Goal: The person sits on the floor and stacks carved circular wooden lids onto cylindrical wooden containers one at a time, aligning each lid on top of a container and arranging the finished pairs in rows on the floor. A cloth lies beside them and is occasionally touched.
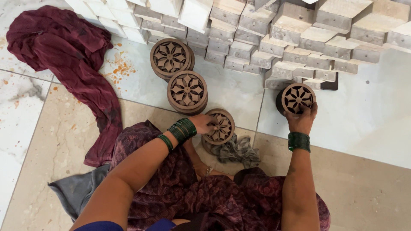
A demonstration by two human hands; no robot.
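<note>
My left hand (203,123) rests on a round carved wooden disc (220,126) with a flower cut-out, which lies on a small stack over a grey rag (238,150). My right hand (302,118) grips the near edge of another carved disc stack (297,98) further right, by the pile of blocks. Green bangles circle both wrists. Two more stacks of the same discs (187,90) (170,57) stand on the floor beyond my left hand.
A big pile of pale wooden blocks (274,34) fills the far side. A maroon cloth (64,55) lies crumpled at the far left on the marble floor (368,115). My patterned skirt covers my lap below.
</note>
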